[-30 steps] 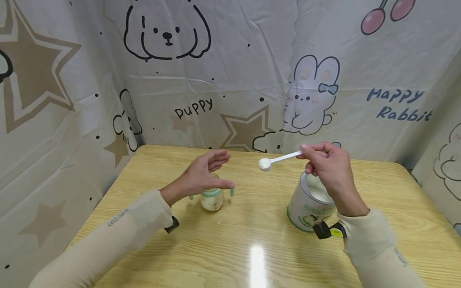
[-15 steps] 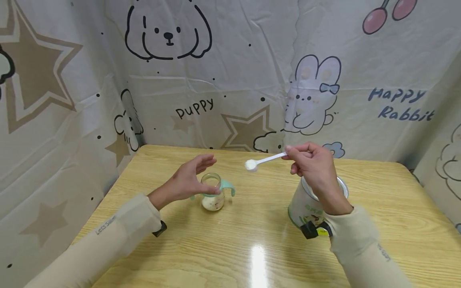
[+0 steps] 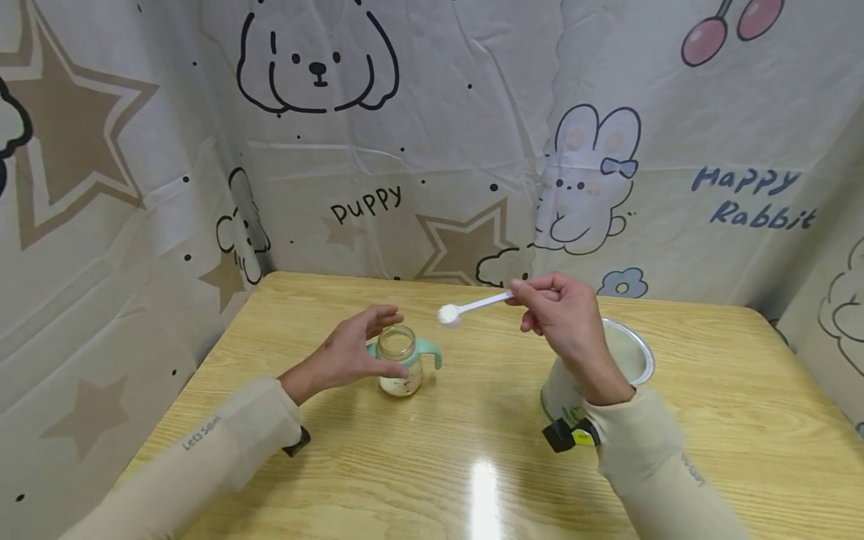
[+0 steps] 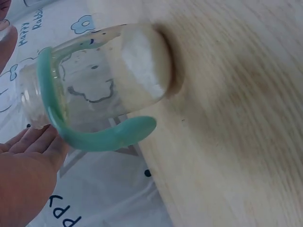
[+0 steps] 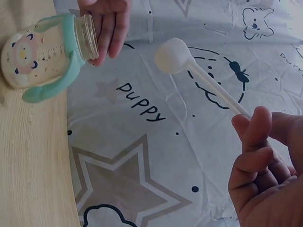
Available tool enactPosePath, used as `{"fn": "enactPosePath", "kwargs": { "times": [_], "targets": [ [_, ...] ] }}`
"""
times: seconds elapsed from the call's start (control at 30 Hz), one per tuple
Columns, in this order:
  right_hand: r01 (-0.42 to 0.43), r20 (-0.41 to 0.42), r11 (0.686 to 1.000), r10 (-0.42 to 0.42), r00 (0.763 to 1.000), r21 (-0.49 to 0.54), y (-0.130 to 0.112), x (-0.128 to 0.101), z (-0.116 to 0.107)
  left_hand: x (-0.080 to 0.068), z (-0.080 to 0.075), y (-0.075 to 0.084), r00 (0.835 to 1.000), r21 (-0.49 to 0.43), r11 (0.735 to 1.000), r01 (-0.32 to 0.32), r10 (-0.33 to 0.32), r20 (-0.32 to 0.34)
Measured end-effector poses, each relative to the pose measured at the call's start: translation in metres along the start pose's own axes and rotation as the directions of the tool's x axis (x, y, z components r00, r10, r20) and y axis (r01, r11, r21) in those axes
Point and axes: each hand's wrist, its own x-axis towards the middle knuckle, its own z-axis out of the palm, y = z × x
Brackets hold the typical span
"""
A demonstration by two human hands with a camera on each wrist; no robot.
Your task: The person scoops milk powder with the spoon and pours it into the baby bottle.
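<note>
Cartoon-print cloth backs the table where your bottle stands upright with some powder at its bottom. Your left hand cups the bottle's left side with relaxed fingers; it seems to touch the glass, though you can't tell for sure. Your right hand pinches the spoon, its heaped bowl just right of and above the bottle's mouth. Farther right of the bottle stands the can.

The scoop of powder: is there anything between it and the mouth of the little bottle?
Nothing visible. The scoop hangs in open air just right of the bottle, whose mouth is open with no lid. The left hand touches the bottle's far side, clear of the gap; the right hand pinches the handle.
</note>
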Motion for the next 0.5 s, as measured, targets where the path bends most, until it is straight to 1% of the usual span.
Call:
{"fn": "enactPosePath", "kwargs": {
  "times": [0.2, 0.3, 0.5],
  "targets": [
    [0.028, 0.020, 0.999, -0.028, 0.999, 0.027, 0.004, 0.004, 0.014, 0.004, 0.008, -0.008, 0.999, 0.015, 1.000, -0.004, 0.005, -0.043],
    [0.031, 0.033, 0.999, -0.032, 0.999, 0.032, 0.007, 0.005, 0.020, 0.004, 0.011, -0.011, 0.998, 0.002, 1.000, 0.012, -0.012, -0.059],
    [0.036, 0.049, 0.998, -0.039, 0.998, 0.057, 0.012, 0.006, 0.031, 0.004, 0.014, -0.014, 0.997, -0.016, 1.000, 0.013, -0.014, -0.082]
  ]
}}
